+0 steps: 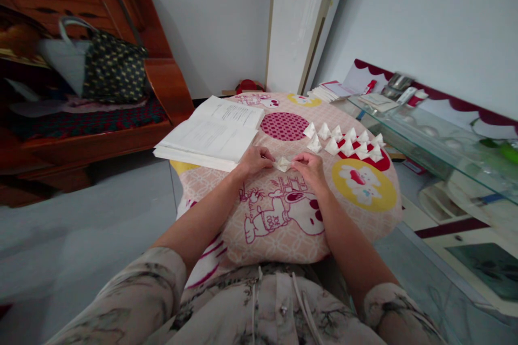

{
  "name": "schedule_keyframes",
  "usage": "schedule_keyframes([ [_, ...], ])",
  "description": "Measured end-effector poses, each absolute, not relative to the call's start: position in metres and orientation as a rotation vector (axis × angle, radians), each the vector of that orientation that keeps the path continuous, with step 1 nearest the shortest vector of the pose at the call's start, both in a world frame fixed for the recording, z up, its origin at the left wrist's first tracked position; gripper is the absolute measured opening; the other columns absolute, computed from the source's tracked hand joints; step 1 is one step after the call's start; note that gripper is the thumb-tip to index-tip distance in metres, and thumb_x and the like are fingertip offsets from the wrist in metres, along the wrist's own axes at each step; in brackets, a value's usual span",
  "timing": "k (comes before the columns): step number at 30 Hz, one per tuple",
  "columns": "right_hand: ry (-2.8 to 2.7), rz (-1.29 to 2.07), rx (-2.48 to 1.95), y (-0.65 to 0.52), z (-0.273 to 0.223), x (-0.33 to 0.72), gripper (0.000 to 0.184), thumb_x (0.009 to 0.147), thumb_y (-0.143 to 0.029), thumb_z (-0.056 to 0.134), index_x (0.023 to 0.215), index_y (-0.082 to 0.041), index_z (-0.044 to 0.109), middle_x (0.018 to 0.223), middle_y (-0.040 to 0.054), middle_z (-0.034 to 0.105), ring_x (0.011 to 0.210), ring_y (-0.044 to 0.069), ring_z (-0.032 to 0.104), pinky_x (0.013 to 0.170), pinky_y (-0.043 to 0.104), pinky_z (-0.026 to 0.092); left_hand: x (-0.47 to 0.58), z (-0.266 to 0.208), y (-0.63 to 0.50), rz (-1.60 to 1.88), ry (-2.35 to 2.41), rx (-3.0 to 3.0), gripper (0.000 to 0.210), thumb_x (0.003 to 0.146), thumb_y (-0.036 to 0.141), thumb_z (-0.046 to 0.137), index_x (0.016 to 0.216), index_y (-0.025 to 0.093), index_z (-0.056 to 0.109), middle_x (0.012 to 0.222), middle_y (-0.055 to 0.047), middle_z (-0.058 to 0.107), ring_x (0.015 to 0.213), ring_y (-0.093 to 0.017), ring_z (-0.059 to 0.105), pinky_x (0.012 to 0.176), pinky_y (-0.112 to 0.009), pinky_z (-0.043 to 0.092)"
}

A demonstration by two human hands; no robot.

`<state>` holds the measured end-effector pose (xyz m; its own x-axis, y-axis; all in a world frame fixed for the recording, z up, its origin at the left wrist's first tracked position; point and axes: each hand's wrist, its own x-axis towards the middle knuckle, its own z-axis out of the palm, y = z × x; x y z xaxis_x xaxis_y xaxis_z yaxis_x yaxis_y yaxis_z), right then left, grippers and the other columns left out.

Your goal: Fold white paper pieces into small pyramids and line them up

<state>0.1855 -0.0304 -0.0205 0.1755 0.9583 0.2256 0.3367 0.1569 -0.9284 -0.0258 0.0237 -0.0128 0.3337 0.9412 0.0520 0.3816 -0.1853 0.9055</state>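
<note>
Between my hands, low over the cloth-covered table, is a small white folded paper piece (282, 164) with a raised middle, like a little paper boat. My left hand (256, 160) pinches its left end between thumb and fingers. At the opposite end, my right hand (309, 166) grips it the same way. Several similar folded paper pieces (347, 147) stand in two rows on the table to the right, beyond my right hand. Close to my left hand lies an open stack of printed paper (210, 135), like a thick unbound book.
A patterned cloth (279, 248) covers the round table. On the right, a glass-topped cabinet (441, 143) holds metal cups (399, 83) and papers. A wooden bench (170, 86) with a dotted bag (115, 64) is on the left. A tall white appliance (297, 27) stands behind.
</note>
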Motion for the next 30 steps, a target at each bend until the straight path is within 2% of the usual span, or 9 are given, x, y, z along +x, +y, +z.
schedule_keyframes([
  [6,-1.782,0.34,-1.455,-0.033,-0.015,0.175,0.007,0.077,-0.019,0.072,0.082,-0.02,0.077,0.084,0.0042,0.075,0.074,0.019,0.066,0.074,0.031,0.051,-0.029,-0.014,0.026,0.786,1.093,1.706,0.019,0.061,0.024,0.072,0.076,0.013,0.075,0.07,-0.002,0.069,0.064,-0.014,0.058,0.058,-0.024,0.043],
  [12,-1.975,0.065,-1.594,-0.035,-0.014,0.165,0.014,0.086,-0.017,0.068,0.075,-0.022,0.075,0.091,0.0051,0.071,0.084,0.02,0.063,0.077,0.031,0.048,-0.029,-0.009,0.025,0.755,1.054,1.743,0.021,0.059,0.022,0.069,0.077,0.013,0.076,0.069,-0.001,0.069,0.063,-0.012,0.055,0.06,-0.024,0.042],
  [20,-2.07,0.0,-1.516,-0.032,-0.017,0.164,0.016,0.087,-0.013,0.065,0.077,-0.023,0.072,0.093,0.0082,0.068,0.099,0.026,0.057,0.089,0.036,0.047,-0.027,-0.002,0.02,0.76,1.068,1.766,0.019,0.061,0.023,0.066,0.076,0.014,0.074,0.063,0.001,0.064,0.061,-0.012,0.053,0.059,-0.024,0.04],
  [26,-2.081,0.09,-1.482,-0.029,-0.023,0.167,0.023,0.089,-0.009,0.058,0.084,-0.022,0.076,0.095,0.0067,0.069,0.095,0.022,0.061,0.086,0.033,0.048,-0.025,0.005,0.011,0.764,1.076,1.766,0.02,0.075,0.034,0.067,0.073,0.014,0.07,0.064,-0.001,0.064,0.061,-0.012,0.055,0.059,-0.024,0.041],
  [30,-2.084,0.09,-1.488,-0.031,-0.024,0.165,0.019,0.088,-0.011,0.062,0.085,-0.022,0.077,0.097,0.0074,0.069,0.097,0.023,0.063,0.087,0.033,0.049,-0.024,0.002,0.013,0.76,1.084,1.785,0.019,0.076,0.032,0.068,0.072,0.014,0.069,0.063,0.0,0.065,0.06,-0.012,0.055,0.058,-0.024,0.042],
])
